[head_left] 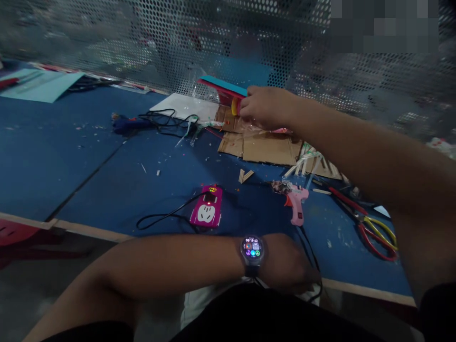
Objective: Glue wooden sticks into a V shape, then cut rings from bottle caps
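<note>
At the back of the table my right hand (267, 107) is closed on a flat piece with a blue top (223, 84) and red or pink underside. A yellow curved part (234, 106) shows just below its fingers. Below this hand lie flat pieces of brown cardboard (270, 148). My left hand (288, 263), with a lit watch (251, 248) on its wrist, is low at the table's front edge. Its fingers are dark and mostly hidden, beside the black cord of a pink glue gun (298, 204). The glue gun lies on its side.
A magenta power strip (206, 209) with a plugged-in cord sits near the front. Red and yellow-handled pliers (374, 232) lie right. Short wooden sticks (245, 176) are mid-table. A blue glue gun (128, 124) and pale paper (42, 85) are left. A perforated metal screen (149, 42) stands behind.
</note>
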Action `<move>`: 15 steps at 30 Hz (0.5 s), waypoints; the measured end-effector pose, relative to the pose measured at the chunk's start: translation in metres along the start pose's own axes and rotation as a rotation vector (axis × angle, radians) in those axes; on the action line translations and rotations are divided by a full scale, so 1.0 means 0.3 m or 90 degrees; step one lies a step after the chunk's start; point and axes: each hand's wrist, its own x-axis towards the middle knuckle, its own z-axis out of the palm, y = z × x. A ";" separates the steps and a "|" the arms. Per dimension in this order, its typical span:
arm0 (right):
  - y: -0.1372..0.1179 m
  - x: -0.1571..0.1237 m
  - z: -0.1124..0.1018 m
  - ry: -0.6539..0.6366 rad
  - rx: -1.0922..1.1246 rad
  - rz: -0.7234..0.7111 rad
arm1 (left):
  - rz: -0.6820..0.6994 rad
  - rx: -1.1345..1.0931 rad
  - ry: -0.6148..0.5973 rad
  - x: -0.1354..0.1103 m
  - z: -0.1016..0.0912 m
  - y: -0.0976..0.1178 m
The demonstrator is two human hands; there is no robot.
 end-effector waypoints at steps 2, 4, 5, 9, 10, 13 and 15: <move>-0.003 -0.032 -0.015 0.029 -0.055 0.126 | 0.001 0.004 0.007 -0.001 -0.003 0.002; -0.015 -0.067 -0.029 0.014 -0.077 0.186 | 0.001 0.010 0.013 -0.002 -0.004 0.004; -0.021 -0.085 -0.035 0.003 -0.080 0.193 | 0.000 0.014 0.016 -0.002 -0.005 0.005; -0.021 -0.159 -0.042 -0.011 -0.082 0.212 | 0.002 0.026 0.024 -0.002 -0.006 0.005; -0.015 -0.178 -0.041 -0.011 -0.080 0.223 | 0.002 0.028 0.027 -0.002 -0.006 0.005; 0.012 -0.236 -0.034 0.021 -0.058 0.262 | 0.003 0.031 0.034 -0.003 -0.007 0.005; 0.028 -0.275 -0.036 0.094 -0.019 0.318 | 0.003 0.032 0.036 -0.005 -0.007 0.005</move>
